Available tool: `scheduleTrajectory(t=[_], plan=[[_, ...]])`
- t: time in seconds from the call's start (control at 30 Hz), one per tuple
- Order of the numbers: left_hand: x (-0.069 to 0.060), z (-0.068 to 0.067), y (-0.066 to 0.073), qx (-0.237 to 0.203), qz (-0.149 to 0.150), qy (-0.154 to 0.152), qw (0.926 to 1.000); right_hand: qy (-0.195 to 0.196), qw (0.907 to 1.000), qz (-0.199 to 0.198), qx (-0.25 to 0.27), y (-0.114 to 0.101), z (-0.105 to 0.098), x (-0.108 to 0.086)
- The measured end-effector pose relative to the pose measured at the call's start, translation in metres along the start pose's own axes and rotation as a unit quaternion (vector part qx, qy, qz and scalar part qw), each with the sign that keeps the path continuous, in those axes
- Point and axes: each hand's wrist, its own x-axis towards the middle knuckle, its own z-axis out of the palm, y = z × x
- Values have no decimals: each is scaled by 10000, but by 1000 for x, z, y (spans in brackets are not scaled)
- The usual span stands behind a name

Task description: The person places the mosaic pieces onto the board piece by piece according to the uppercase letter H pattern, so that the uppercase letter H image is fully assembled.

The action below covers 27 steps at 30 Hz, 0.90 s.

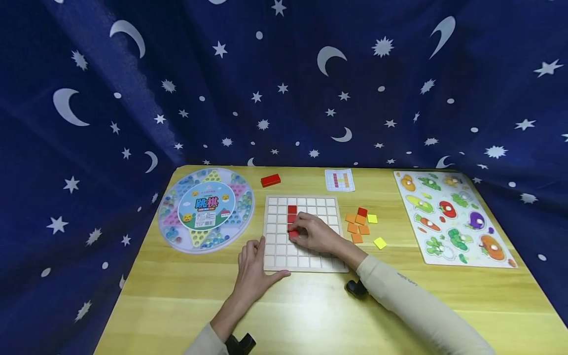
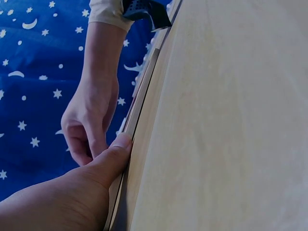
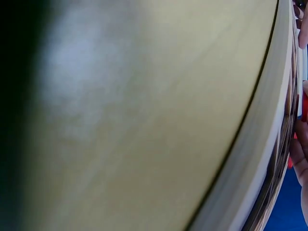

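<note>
A white grid board [image 1: 275, 263] lies on the table with a column of red tiles [image 1: 292, 209] on it. My right hand [image 1: 316, 233] pinches a red tile [image 1: 293, 234] at the lower end of that column; in the right wrist view, fingers [image 3: 299, 159] show beside red at the edge. My left hand [image 1: 254, 274] rests at the board's lower left corner, fingers along the left side and thumb along the near edge. In the left wrist view the thumb [image 2: 113, 156] touches the board's edge [image 2: 144, 91], with my right hand [image 2: 91, 113] beyond it.
Right of the board lie several orange tiles [image 1: 364, 230], a red tile [image 1: 362, 212] and yellow tiles [image 1: 379, 242]. Behind it are a red block [image 1: 270, 180] and a pattern card [image 1: 329, 181]. A round marble game [image 1: 206, 204] stands left, a vegetable puzzle [image 1: 448, 231] right.
</note>
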Motion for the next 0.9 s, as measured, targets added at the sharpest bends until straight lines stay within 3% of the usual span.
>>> scheduleTrajectory(t=[0.37,0.6,0.9], plan=[[3,0,0,-45,33,26,10000,53,9995,-154,-285,-1,3,0],[3,-1,0,44,104,71,9999,-10,9998,-199,-36,-2,4,-2],[1,0,1,0,-33,-4,10000,-103,9998,-7,154,3,8,-5]])
